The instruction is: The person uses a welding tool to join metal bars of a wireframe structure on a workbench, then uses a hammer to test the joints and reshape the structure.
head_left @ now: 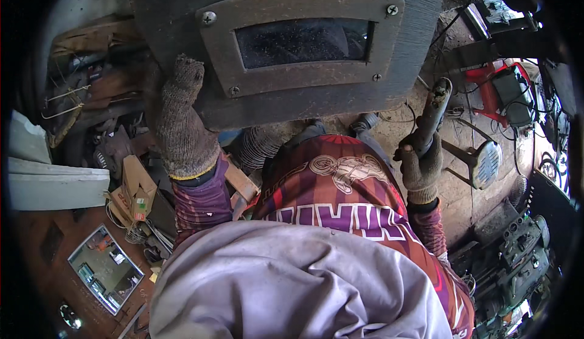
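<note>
Just right of the left fingers (187,77), I find the mask (292,47), its edge in their grasp. Right fingers (412,159) are clenched around a grey tool (435,111) rising above them. Right of these stands a round plate (488,165) on legs.

1. Shirt (316,193): large white-and-purple block lettering (340,220) across its front, partly covered by the grey cloth (292,278).
2. Cardboard box (139,178): a small green-and-white label (141,202) and a red label (140,216) by its lower right corner; their print is too small to read.
</note>
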